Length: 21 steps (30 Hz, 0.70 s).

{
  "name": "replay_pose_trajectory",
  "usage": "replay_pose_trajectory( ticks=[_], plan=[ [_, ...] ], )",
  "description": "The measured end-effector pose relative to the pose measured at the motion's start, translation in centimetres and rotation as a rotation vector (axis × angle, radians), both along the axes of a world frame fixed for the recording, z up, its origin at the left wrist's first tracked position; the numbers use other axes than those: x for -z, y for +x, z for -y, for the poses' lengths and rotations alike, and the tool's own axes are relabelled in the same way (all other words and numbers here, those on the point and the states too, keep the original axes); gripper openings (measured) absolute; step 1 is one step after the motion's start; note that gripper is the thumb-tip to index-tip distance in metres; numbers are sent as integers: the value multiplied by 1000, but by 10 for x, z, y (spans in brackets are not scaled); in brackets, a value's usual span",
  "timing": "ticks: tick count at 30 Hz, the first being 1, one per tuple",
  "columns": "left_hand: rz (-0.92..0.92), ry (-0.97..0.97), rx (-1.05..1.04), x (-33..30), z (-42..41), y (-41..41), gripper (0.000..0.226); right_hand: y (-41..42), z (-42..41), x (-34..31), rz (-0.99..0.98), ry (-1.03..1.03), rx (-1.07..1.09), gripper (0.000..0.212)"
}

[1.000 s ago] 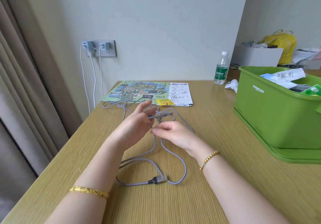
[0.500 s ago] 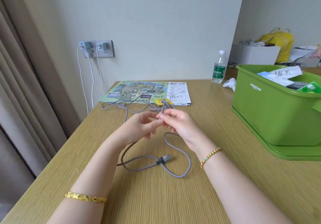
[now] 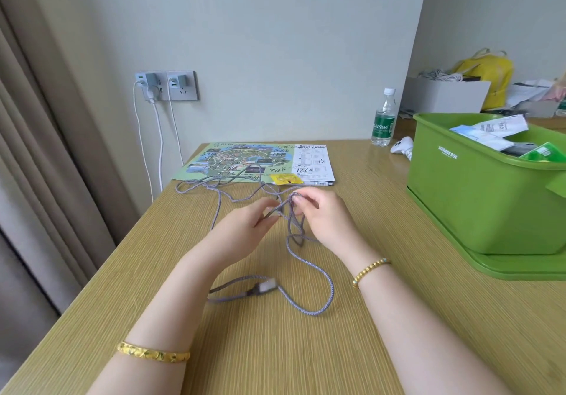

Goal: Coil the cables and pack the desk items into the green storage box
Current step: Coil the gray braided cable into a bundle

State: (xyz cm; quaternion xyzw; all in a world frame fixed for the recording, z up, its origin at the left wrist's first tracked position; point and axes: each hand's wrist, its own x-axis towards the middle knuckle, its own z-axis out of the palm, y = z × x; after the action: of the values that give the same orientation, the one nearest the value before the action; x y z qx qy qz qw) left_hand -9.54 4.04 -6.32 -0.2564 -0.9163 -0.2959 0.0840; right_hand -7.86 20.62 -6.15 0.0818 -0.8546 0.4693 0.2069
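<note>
The grey cable point(image 3: 309, 259) was pinched mid-tabletop by the left hand point(image 3: 245, 226) and right hand point(image 3: 324, 217), fingers clamped on its strands; coiling was judged barely begun. The green storage box point(image 3: 477, 198), at the right edge, was already part-filled.

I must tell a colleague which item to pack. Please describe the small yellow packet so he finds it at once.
On the wooden desk, find the illustrated map sheet near the wall. The yellow packet lies at its front edge, the only yellow item on the paper.
</note>
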Motion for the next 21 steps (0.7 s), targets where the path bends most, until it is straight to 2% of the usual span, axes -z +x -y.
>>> replay_pose_trajectory(
  ticks=[2,5,9,13,18,21],
  plan=[
    [-120,31,-21,1,-4,1,27,0,1,-1,28,-96,4,19],
    [-117,300,-1,-4,-6,-1,24,0,2,-4,80,-348,5,19],
    [22,584,5,-10,-9,2,26,0,-3,-9,153,-615,6,15],
    [238,902,29,-14,-13,9,31,0,-7,-9,219,-726,-21,18],
    [274,977,-18,-17,-9,11,29,3,-6,-13,177,-824,-133,20],
    [209,801,-22,-19,-8,10,29,5,-7,-14,103,-694,-175,17]
  ],
)
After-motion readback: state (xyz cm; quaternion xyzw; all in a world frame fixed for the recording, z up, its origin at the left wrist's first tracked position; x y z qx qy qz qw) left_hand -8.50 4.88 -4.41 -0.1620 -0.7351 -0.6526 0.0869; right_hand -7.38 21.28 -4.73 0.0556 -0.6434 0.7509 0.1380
